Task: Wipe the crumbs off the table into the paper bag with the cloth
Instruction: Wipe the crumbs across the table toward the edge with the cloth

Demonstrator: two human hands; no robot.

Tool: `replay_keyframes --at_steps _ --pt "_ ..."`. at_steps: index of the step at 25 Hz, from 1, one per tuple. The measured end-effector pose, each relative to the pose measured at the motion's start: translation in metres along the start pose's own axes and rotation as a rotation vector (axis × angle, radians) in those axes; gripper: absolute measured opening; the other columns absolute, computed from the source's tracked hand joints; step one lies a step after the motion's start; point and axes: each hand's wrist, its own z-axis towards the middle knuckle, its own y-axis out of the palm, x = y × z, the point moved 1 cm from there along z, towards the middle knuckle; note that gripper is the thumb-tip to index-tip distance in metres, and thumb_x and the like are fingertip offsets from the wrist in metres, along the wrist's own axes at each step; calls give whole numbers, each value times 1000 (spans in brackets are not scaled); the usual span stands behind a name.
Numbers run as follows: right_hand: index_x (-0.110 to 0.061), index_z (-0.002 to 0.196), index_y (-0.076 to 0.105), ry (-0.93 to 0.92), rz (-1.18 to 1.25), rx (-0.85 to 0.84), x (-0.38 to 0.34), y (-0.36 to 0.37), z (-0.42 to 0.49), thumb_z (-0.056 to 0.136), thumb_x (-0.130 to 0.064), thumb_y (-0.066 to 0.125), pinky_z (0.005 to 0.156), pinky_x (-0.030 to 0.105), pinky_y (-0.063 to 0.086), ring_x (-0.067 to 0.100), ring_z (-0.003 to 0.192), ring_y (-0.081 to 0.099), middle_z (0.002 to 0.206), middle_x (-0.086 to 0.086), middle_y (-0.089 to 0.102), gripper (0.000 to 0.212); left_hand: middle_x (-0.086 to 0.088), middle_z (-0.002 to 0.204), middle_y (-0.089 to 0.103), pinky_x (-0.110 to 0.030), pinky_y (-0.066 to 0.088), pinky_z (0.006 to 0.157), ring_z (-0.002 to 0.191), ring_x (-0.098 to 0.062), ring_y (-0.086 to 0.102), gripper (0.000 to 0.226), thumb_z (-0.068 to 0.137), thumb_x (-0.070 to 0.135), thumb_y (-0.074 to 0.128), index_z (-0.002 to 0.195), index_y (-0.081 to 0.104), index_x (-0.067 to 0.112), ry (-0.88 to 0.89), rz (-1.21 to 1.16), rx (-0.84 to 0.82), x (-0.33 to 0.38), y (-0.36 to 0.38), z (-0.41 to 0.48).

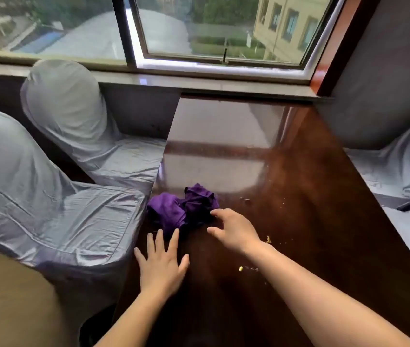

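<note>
Now your left hand lies flat on the table, fingers spread, just before the crumpled purple cloth near the left edge; your right hand, fingers loosely apart, hovers at its near side, perhaps touching; crumbs lie scattered right of that wrist

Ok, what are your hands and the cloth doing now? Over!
Left hand open, flat on table. Right hand open, by purple cloth. Crumbs not yet wiped. No paper bag in view.
</note>
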Motion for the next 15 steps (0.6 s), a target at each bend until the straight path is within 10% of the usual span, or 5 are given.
replay_keyframes --at_steps 11,15 --pt "-48 152 16 -20 -166 -8 14 58 81 91 -43 64 108 49 42 34 145 24 168 1 7 78 -13 157 22 -66 6 111 146 -35 7 67 83 63 25 146 21 41 -47 110 108 -7 32 0" --pt "-45 144 33 -42 -287 38 15 65 99 87 -37 65 99 46 45 37 128 40 148 13 41 66 -12 156 26 -66 9 111 145 -34 12 67 82 63 24 145 25 40 -54 125 103 -6 33 1"
